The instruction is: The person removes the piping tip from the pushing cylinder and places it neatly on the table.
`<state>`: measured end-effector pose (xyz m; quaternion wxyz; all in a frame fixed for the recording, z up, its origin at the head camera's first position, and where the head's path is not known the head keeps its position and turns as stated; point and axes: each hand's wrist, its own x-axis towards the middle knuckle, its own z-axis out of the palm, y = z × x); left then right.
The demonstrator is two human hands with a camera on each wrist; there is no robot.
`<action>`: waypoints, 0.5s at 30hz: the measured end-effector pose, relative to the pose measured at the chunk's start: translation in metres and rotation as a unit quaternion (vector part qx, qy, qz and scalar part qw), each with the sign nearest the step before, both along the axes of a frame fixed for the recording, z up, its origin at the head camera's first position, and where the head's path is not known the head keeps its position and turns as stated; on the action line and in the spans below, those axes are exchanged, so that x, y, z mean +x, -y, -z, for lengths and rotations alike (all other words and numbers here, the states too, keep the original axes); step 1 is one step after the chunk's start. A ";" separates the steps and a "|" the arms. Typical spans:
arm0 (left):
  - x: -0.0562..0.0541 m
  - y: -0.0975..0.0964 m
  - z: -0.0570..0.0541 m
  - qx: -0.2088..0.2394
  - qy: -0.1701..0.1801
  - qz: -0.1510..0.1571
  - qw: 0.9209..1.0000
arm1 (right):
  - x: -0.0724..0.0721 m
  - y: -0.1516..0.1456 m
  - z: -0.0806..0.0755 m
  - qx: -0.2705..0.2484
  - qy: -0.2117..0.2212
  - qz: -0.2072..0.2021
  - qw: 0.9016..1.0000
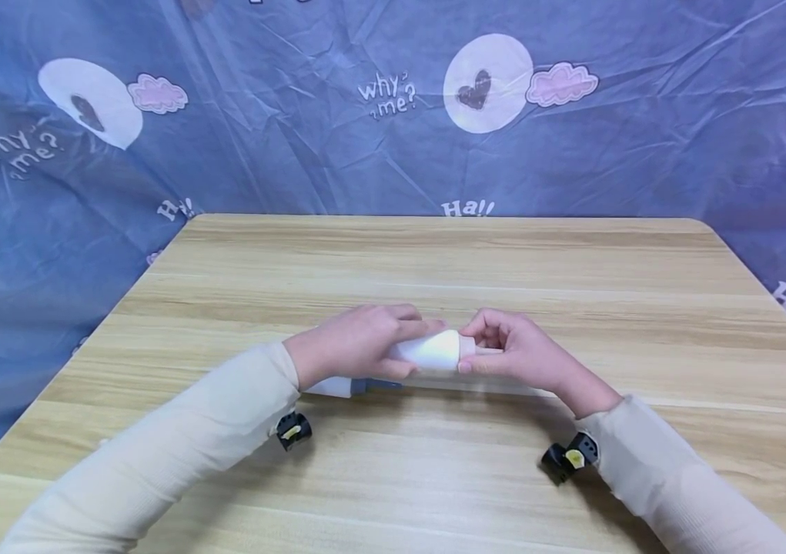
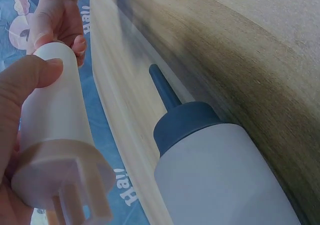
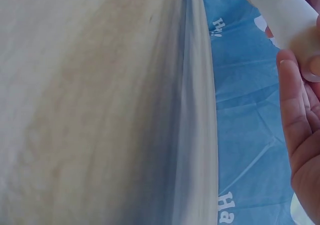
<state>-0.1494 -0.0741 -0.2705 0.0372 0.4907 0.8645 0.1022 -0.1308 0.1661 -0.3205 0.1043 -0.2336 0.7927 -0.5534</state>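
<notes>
My left hand (image 1: pixel 368 338) grips a white squeeze bottle (image 1: pixel 439 350), which is held sideways just above the table. My right hand (image 1: pixel 520 354) pinches the pale cap (image 1: pixel 466 346) at the bottle's right end, and a thin nozzle shows between its fingers. In the left wrist view, the bottle's near end has a beige base (image 2: pixel 65 157) with prongs. A second white squeeze bottle (image 2: pixel 225 180) with a dark blue cap and nozzle (image 2: pixel 185 122) lies on the table, partly hidden behind my left hand and sleeve in the head view.
Under both hands is a wood-grain table (image 1: pixel 448 477). Behind it hangs a blue printed cloth (image 1: pixel 323 115), which also drops past the table's left and right edges. A small black camera (image 1: pixel 293 429) sits at the left wrist, another camera (image 1: pixel 568 458) at the right.
</notes>
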 end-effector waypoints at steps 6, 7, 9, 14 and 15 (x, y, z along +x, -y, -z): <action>0.001 0.000 0.002 0.009 -0.012 0.011 1.000 | -0.002 -0.002 0.002 -0.010 -0.006 -0.033 0.999; 0.001 0.000 0.003 0.012 -0.015 0.016 1.000 | -0.003 -0.002 0.002 -0.007 -0.011 -0.039 0.999; 0.001 0.000 0.005 0.019 -0.021 0.027 0.999 | -0.003 -0.003 0.001 -0.002 -0.022 -0.053 0.998; -0.001 0.001 0.008 0.031 -0.017 0.040 0.999 | -0.005 -0.005 0.001 0.012 -0.067 -0.086 0.994; -0.001 0.001 0.009 0.032 -0.011 0.040 0.999 | -0.005 -0.005 0.001 0.016 -0.080 -0.091 0.992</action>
